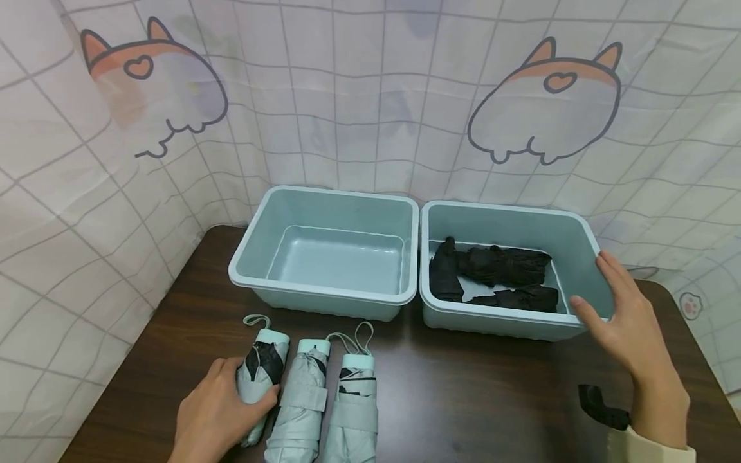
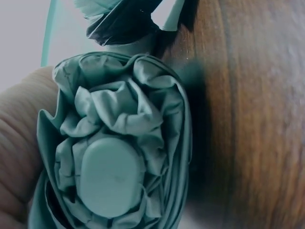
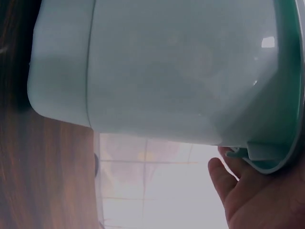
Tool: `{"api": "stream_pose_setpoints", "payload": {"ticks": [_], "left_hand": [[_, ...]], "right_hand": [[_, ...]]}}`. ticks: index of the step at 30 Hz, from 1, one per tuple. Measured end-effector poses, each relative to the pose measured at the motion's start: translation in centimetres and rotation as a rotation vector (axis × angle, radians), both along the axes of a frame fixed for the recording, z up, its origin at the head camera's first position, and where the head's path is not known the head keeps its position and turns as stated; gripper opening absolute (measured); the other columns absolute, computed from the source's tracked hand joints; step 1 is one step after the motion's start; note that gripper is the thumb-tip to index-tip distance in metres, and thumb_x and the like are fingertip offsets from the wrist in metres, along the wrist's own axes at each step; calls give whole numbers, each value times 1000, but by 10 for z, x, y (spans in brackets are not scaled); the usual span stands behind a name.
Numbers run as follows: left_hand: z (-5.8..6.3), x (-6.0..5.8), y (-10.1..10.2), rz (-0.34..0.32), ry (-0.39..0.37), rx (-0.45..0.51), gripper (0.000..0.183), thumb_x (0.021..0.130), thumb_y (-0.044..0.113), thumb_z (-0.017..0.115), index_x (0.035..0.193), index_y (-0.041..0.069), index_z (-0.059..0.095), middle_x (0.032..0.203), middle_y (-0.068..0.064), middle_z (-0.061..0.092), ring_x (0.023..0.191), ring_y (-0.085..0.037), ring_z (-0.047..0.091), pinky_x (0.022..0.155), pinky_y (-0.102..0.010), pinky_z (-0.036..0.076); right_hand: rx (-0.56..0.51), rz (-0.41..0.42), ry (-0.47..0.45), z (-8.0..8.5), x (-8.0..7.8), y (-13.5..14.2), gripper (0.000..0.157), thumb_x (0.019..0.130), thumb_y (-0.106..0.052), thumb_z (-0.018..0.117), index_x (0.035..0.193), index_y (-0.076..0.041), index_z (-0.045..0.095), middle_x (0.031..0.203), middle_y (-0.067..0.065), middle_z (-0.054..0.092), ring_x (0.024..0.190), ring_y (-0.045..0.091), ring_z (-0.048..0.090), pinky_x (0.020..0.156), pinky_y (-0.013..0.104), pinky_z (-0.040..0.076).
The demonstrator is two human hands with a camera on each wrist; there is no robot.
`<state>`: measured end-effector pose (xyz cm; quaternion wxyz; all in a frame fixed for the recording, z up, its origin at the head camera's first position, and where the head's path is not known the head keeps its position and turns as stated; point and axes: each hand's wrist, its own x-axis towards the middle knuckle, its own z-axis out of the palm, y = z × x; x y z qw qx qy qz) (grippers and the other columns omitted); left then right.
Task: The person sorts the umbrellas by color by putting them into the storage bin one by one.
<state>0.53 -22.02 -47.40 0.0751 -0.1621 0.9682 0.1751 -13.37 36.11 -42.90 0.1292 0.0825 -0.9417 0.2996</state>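
Under the person's left hand (image 1: 220, 405) is a pale green umbrella (image 1: 267, 363), folded up small. From far off, I can see that hand's thumb and fingers curled round it. I cannot tell if it touches the bench (image 1: 463, 386) or sits a little above it.

Just to the right of that hand are a second umbrella (image 1: 302, 402) and then a third umbrella (image 1: 354, 411), both on the bench. I think the step now is getting hold of the first one. The next move, to me, calls for a snug grip and a lift that won't bump the one beside it.

Farther on, ahead of the left hand, sits the left tub (image 1: 336, 290). Beside it is the right tub (image 1: 503, 317), with dark folded bundles (image 1: 503, 265) inside. The right hand (image 1: 628, 321) rests on that tub's near right rim, thumb and fingers spread wide.

Past both hands hangs a checked curtain (image 1: 359, 96).
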Motion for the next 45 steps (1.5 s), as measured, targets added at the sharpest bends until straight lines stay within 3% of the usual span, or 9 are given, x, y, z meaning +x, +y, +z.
{"api": "stream_pose_setpoints", "payload": {"ticks": [7,13,22,27,34,40,45], "left_hand": [[1,3,-2,15,3,1,92,77,70,81,135,-1,65,122,-19,69,80,-23,69,59,-41,49],[3,2,0,19,-10,6,97,79,73,78,141,0,62,130,-25,68,102,-38,71,69,-56,57],[10,2,15,-67,-4,-47,89,83,52,83,141,-10,55,127,-31,63,108,-46,66,83,-65,56],[14,0,16,-91,-8,-79,88,80,48,87,138,-13,58,124,-32,63,111,-47,63,79,-66,57],[17,-5,12,-83,-71,-55,85,82,44,82,139,-13,56,125,-32,64,97,-45,71,75,-65,56],[17,-2,10,-107,-36,-81,85,78,43,88,139,-9,59,124,-34,64,108,-49,65,73,-65,57],[17,-4,6,-87,-43,-56,85,77,48,89,141,-1,62,122,-27,66,108,-43,65,70,-64,56]], "right_hand": [[3,28,-6,-1,-1,0,82,99,-28,64,168,-4,26,175,23,23,152,61,30,113,86,25],[9,24,-18,1,-3,3,83,99,-30,65,168,-7,25,175,23,23,153,61,29,115,85,23],[-11,8,5,0,-3,4,81,99,-30,65,168,-9,28,175,20,25,154,59,30,117,84,23],[-8,16,6,0,-5,2,81,99,-30,65,168,-9,28,175,21,25,155,58,29,118,83,22],[-30,27,24,-2,-6,0,82,98,-27,67,168,-8,29,175,21,27,154,58,31,116,83,25],[-36,22,23,-3,-7,-1,82,97,-28,67,168,-8,29,174,21,27,153,58,32,115,84,25],[-29,15,10,0,-6,0,83,97,-29,66,168,-8,29,174,22,27,152,60,32,113,86,26]]}}
